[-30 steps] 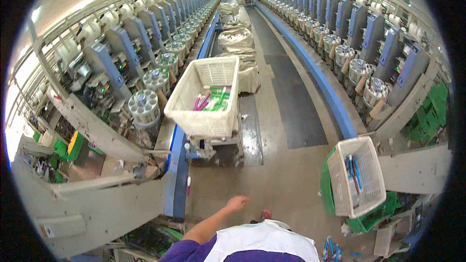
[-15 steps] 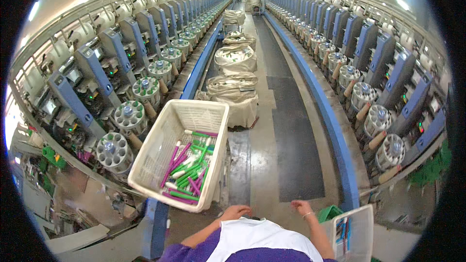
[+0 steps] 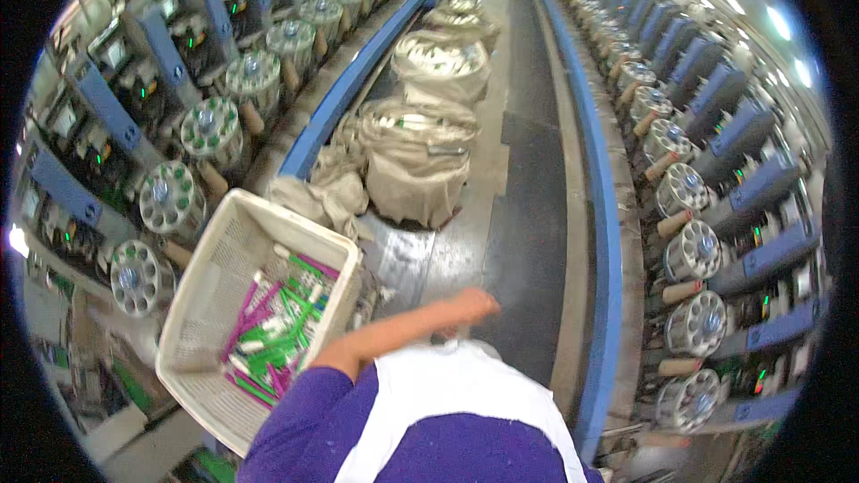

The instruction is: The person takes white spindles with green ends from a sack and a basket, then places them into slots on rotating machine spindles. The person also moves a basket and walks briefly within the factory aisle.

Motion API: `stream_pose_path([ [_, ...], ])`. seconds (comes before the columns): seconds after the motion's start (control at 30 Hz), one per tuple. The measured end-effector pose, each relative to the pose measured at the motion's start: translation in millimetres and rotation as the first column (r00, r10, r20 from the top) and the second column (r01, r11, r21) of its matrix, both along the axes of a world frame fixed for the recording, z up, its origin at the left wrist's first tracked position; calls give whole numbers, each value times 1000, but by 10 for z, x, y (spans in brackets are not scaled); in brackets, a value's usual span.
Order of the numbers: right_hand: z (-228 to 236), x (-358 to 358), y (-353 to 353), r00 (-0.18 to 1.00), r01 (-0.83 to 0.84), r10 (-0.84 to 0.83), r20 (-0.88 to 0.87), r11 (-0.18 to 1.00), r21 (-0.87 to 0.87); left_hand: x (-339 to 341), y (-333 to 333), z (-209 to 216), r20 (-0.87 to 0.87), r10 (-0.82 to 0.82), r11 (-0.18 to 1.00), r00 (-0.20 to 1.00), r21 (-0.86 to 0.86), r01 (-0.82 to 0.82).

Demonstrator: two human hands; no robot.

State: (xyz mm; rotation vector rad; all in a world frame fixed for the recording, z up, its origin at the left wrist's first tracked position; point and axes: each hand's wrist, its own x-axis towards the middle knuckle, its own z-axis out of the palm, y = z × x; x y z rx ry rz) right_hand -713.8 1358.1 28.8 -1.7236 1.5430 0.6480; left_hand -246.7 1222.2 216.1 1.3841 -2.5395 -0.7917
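My left forearm reaches across in front of my white apron (image 3: 465, 367). My left hand (image 3: 472, 306) is over the dark floor strip in the aisle, its fingers curled and smeared by motion; I cannot tell if they hold anything. My right hand is hidden below my body. To my left stands a white plastic basket (image 3: 192, 304), tilted in view, with purple tubes (image 3: 243, 317) and green tubes (image 3: 288, 326) lying in it, some with white yarn on them. My left upper arm overlaps the basket's near side.
Large cloth sacks (image 3: 416, 181) of white bobbins stand in a row along the aisle's left side. Winding machines with round bobbin magazines (image 3: 212, 128) line the left, and more magazines (image 3: 696, 326) the right. A blue rail (image 3: 601, 304) edges the right machines.
My view has tilted down and turned. My left hand has moved across toward the right. My right hand and the white box with a green thing beside it have gone out of view.
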Motion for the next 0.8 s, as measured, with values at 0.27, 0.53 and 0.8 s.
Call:
stream_pose_path([
  [0.27, 288, 2056, -4585, 851, 156, -39, 524, 971, -180, 1288, -1071, -929, -33, 568, 801, 823, 252, -543],
  [0.53, 775, 4836, -6139, 599, 36, 62, 798, 994, -104, 2563, -2018, -1648, -93, 903, 429, 420, 281, -859],
  [0.8, 467, 5732, -7056, 724, -252, 305, 618, 952, -175, 3780, -4089, -2010, -7, 876, 479, 482, 122, -869],
])
